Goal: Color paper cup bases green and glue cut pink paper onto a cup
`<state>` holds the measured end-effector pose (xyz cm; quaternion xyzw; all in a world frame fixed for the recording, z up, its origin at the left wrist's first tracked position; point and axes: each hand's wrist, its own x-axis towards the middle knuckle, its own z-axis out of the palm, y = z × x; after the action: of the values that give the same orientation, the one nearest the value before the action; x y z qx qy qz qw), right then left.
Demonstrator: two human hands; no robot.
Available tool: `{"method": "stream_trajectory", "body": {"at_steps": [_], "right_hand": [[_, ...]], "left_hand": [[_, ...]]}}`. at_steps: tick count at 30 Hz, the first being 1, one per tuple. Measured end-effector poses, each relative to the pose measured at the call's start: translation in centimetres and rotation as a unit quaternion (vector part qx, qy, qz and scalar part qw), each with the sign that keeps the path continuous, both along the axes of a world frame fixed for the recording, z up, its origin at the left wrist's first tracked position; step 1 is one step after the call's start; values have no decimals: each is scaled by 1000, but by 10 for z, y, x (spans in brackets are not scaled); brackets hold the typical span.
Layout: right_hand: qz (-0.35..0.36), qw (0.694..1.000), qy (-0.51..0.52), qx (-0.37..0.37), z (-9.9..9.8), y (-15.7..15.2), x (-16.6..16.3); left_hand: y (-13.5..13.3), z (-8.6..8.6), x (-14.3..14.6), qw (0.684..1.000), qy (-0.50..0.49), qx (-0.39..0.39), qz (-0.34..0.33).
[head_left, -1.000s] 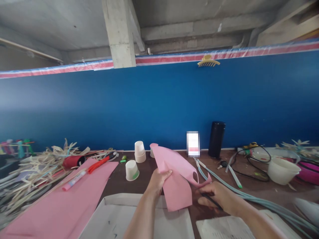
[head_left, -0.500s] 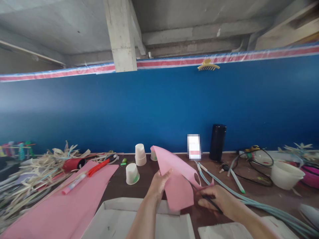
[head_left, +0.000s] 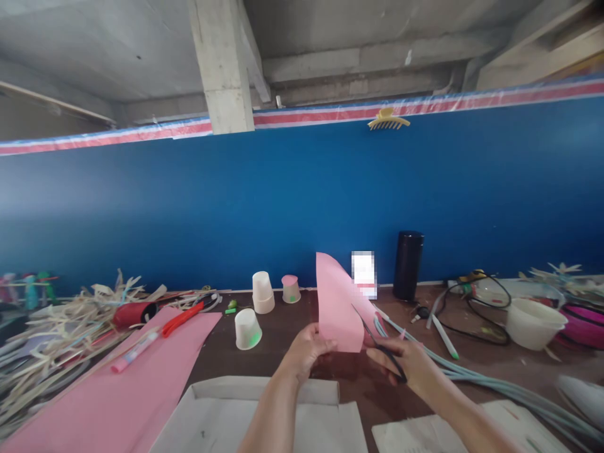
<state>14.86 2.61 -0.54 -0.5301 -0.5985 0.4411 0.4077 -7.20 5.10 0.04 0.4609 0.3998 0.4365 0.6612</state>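
Observation:
My left hand pinches the lower left edge of a pink sheet of paper, which stands up and curls over toward the right. In my right hand is a pair of scissors with dark handles; the blades reach up to the right edge of the sheet. A narrow pink strip bends away at the cut, close to my right fingers. Behind the paper stand stacked white cups, a single upturned cup with a green mark, and a cup with a pink top.
An open white box lies in front of me. Left are a large pink sheet, a glue stick and a heap of paper strips. Right are a black cylinder, pale blue cords and a white bowl.
The pink sheet has turned more upright and moved right, uncovering the pink-topped cup. My left hand has shifted to the sheet's lower edge, and the scissors have tilted upward.

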Motion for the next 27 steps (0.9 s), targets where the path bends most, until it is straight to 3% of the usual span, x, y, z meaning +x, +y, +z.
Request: {"method": "stream_trajectory", "body": {"at_steps": [6,13,27], "right_hand": [[31,999,13,-12,8,-4,-2],[56,998,3,-12,14,-10,1],[20,1000,-16,2,6,-6,4]], "left_hand": [[4,-5,0,998,-15,52,11],[0,0,-3,998,9,64,-12],[4,-2,-7,998,21,65,-13]]}}
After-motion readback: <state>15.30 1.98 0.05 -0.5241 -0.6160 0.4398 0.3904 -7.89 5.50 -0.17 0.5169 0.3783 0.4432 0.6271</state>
